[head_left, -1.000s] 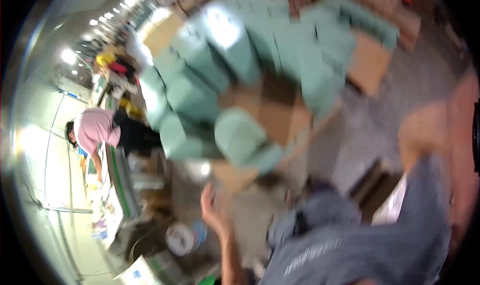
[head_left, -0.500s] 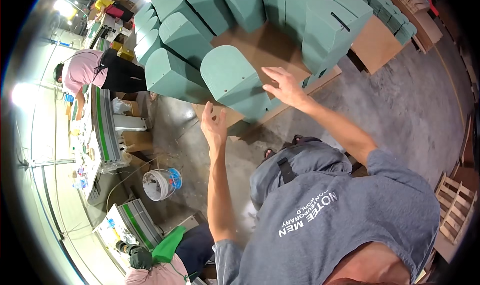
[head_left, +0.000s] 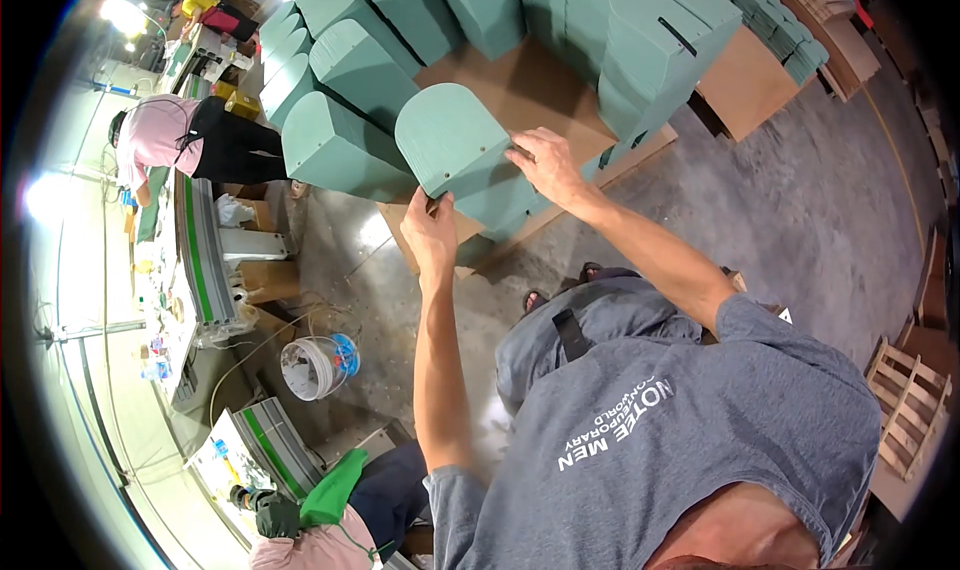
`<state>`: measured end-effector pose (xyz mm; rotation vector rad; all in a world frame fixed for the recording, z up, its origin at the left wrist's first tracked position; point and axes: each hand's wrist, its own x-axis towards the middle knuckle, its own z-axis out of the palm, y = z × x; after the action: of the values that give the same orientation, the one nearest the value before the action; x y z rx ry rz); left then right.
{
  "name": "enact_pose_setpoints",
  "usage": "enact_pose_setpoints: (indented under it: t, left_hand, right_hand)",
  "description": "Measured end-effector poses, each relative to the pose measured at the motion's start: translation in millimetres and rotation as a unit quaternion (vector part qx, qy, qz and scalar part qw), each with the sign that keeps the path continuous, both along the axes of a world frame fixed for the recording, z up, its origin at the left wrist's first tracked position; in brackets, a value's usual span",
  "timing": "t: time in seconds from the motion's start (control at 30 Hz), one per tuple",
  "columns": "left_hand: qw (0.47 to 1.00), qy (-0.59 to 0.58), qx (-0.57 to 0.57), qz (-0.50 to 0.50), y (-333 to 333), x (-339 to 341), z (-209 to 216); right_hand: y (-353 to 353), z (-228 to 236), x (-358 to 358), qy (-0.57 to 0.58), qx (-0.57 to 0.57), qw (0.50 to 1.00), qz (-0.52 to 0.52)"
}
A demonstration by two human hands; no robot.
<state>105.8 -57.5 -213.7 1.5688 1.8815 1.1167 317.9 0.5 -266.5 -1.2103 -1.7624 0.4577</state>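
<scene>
A green round-ended box (head_left: pixel 452 138) stands in front of me on brown cardboard, its curved end up and small screw-like dots along the near edge. At its near left corner, my left hand (head_left: pixel 431 238) is closed with the fingertips on the edge. My right hand (head_left: pixel 552 172) grips the right edge of the same box with bent fingers. Another green box (head_left: pixel 335 155) stands just to its left. On the right, a taller green box (head_left: pixel 655 60) has a dark slot in its top.
More green boxes stand in rows around the brown cardboard sheet (head_left: pixel 545 80). A white bucket (head_left: pixel 308 370) sits on the concrete floor. Two co-workers, one in a pink shirt (head_left: pixel 160 135), are at benches on the left. A wooden pallet (head_left: pixel 908 405) lies at far right.
Both hands have moved in from beside the box and closed on its edges. My head view has shifted slightly; the box stands in about the same place.
</scene>
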Motion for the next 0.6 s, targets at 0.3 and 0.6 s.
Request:
enact_pose_setpoints:
  t: [0.3, 0.6]
  left_hand:
    - [0.998, 0.059, -0.009, 0.017, 5, -11, -3]
    - [0.987, 0.141, -0.074, 0.028, 3, -11, 11]
  right_hand:
    - [-2, 4, -1, -0.022, 0.062, 0.998, -0.018]
    - [-2, 2, 0, 0.014, 0.032, 0.999, -0.028]
